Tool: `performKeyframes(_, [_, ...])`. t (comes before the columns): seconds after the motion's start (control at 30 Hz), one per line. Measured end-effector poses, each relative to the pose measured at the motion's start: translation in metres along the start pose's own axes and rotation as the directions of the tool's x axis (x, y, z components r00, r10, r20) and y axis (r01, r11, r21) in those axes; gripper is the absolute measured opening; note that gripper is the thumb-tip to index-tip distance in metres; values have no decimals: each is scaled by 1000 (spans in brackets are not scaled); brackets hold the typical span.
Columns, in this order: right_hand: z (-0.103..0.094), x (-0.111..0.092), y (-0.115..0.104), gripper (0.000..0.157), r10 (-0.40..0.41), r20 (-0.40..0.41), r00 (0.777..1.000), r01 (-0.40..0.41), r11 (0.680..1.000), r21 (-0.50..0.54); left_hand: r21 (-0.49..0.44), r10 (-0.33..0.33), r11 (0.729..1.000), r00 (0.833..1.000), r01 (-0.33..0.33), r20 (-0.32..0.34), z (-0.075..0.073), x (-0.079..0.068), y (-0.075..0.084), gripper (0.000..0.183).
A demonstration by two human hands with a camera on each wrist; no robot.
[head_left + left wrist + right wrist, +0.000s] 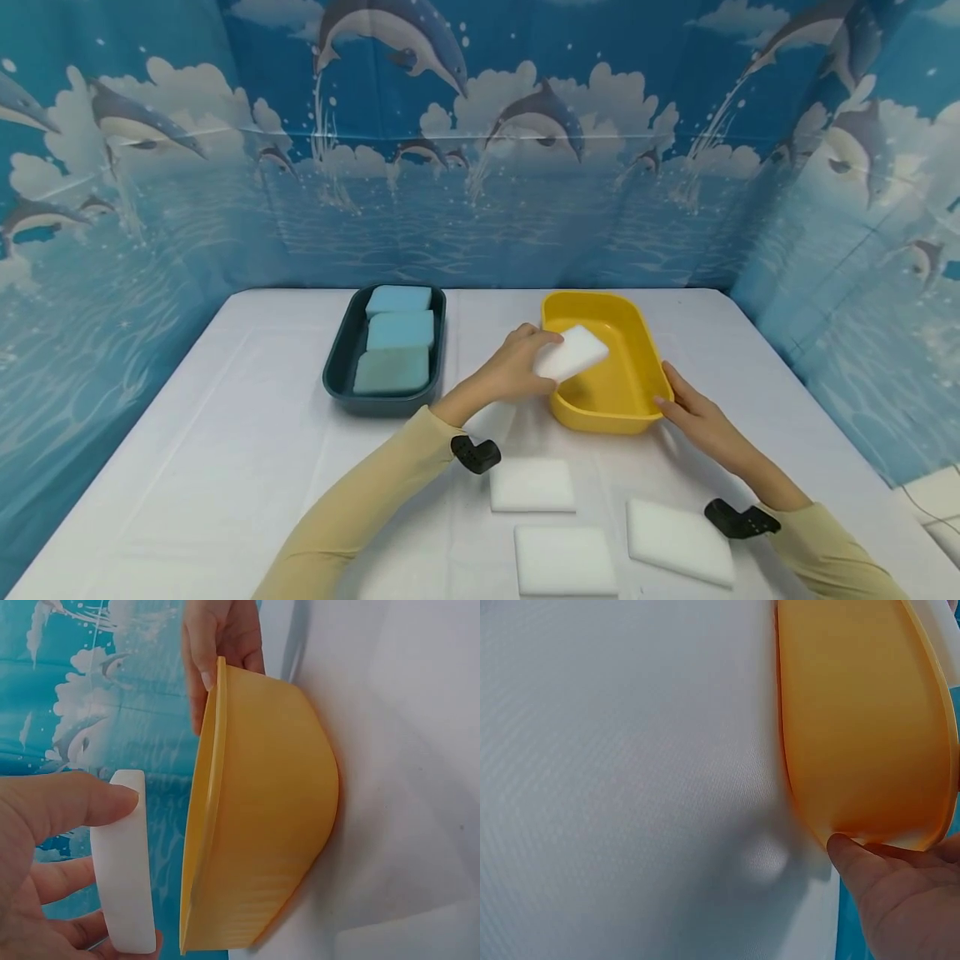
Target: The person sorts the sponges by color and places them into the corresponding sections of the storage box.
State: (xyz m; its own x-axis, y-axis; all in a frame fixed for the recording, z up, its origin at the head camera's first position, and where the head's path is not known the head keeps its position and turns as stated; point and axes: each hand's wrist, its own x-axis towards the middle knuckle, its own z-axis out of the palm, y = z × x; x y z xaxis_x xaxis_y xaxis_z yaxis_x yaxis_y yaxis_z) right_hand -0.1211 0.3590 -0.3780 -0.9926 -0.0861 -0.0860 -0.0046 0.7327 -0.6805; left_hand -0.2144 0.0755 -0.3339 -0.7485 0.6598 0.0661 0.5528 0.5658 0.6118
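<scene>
Table (225, 467): white, under everything named below.
Dark tray (386, 407): on the table's far half, left of the yellow one, its long sides running away from the person.
Blue blocks (401, 330): three in a column inside the dark tray, the nearest one greener.
Left hand (521, 362): thumb on one face, fingers on the other, clamped on the raised block.
Middle block (532, 485): white, flat on the table, below the left wrist.
Front block (566, 560): white, flat, just nearer the person.
Raised block (576, 352): white, tilted, above the yellow tray's left rim and apart from it, partly over the inside.
Yellow tray (603, 423): on the table, its visible floor bare.
Right block (678, 542): white, flat, slightly turned, partly behind the right wrist's black device (741, 520).
Right hand (701, 421): clamped on the yellow tray's near right corner, thumb against the outer wall.
</scene>
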Motion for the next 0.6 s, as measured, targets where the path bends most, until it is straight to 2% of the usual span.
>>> performKeyframes(0.4, [-1, 0, 0, 72, 2, 3, 1000, -2, 1000, 19, -24, -47, 999, 999, 48, 20, 5, 19, 0, 62])
performKeyframes(0.6, [1, 1, 3, 72, 8, 8, 1000, -8, 1000, 25, -31, -49, 998, 999, 49, 14, 8, 28, 3, 62])
